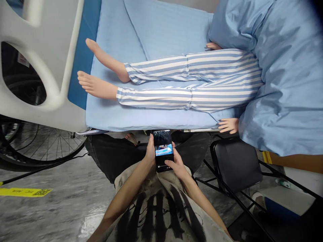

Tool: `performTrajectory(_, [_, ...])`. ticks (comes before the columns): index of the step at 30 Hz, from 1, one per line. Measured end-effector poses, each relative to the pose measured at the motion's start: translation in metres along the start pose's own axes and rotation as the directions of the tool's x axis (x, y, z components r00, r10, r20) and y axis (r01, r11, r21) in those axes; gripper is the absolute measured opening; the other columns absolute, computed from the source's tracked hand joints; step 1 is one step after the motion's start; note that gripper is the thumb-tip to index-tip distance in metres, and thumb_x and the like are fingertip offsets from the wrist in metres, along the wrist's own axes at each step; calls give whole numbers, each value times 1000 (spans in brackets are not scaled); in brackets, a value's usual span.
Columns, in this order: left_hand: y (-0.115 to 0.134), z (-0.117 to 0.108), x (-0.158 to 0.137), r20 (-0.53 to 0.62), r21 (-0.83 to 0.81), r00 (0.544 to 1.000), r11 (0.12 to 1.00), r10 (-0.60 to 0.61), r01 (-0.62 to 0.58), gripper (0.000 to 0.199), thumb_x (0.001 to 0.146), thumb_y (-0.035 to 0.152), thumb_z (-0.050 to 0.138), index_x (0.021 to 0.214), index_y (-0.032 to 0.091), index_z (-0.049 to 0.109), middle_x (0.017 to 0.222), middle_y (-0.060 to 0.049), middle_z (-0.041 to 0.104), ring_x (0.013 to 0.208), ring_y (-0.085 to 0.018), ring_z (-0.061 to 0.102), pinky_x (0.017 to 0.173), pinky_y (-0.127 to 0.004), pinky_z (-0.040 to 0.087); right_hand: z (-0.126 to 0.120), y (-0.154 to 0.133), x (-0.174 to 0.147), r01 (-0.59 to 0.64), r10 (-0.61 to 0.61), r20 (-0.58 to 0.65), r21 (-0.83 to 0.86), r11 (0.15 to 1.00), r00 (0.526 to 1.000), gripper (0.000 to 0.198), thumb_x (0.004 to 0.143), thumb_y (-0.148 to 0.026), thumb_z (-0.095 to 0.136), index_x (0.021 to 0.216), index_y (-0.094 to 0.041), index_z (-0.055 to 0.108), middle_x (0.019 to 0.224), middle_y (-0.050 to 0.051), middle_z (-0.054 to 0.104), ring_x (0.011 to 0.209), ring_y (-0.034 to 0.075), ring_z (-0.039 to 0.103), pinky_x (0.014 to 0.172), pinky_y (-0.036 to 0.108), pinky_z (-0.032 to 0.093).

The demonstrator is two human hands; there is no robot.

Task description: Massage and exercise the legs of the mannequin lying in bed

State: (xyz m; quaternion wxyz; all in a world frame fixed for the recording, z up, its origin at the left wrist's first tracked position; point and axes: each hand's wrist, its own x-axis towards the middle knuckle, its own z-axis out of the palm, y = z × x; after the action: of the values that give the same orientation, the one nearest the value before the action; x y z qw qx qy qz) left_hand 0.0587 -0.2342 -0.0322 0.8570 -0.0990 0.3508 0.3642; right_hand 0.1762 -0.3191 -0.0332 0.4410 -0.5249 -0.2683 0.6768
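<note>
A black smartphone [163, 137] is held upright above my lap, its lit screen playing a video with a pause mark at the bottom. My left hand [150, 150] grips its left edge, the thumb along the side. Around the right edge closes my right hand [178, 164], its thumb over the lower part of the screen. Just past the phone is the side of a bed with a light blue sheet [161, 121]. On it lie the legs of what looks like a manikin in striped trousers [189, 97], bare feet to the left.
A blue quilt [290, 84] covers the figure's upper part, and one of its hands [229, 125] rests at the bed edge. The bed's end board [58, 67] stands left, with a wheelchair wheel [50, 143] below. At right is a black folding chair [236, 164].
</note>
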Motion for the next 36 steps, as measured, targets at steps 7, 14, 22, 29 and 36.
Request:
performTrajectory(7, [-2,1,-1,-16,20,1000,1000,-8,8,71,94,66,36,113,7,70,93,-17,74,83,-28,73,81,-41,58,-4,4,-1,41,-41,11,2,999,999,91,73,-42,80,153,-28,37,144,1,54,133,25,51,117,41,37])
performTrajectory(14, [1,4,-4,-43,5,999,1000,-3,3,70,95,65,34,116,8,69,93,-16,74,84,-28,73,81,-41,58,-2,2,-1,59,-58,46,-12,998,997,94,73,-44,80,155,-28,35,142,2,56,133,25,51,116,40,39])
performTrajectory(22, [5,10,-12,-27,8,1000,1000,-7,7,68,98,61,30,115,9,70,92,-15,75,83,-27,73,80,-39,58,-6,11,-3,117,-120,74,42,992,990,84,79,-55,73,152,-29,42,153,1,45,142,26,42,122,44,30])
performTrajectory(29, [2,1,-11,33,26,999,1000,-16,16,70,94,65,38,116,7,69,93,-18,74,84,-29,73,80,-40,58,-11,16,-2,144,-151,73,94,985,986,65,88,-58,61,146,-32,49,144,2,53,138,27,46,118,44,34])
performTrajectory(36, [3,-4,-7,49,47,999,999,-7,4,72,94,65,35,117,5,69,94,-19,74,86,-30,73,81,-41,58,-25,20,3,94,-104,116,92,991,988,61,83,-68,62,126,-24,61,118,8,67,114,26,62,97,37,49])
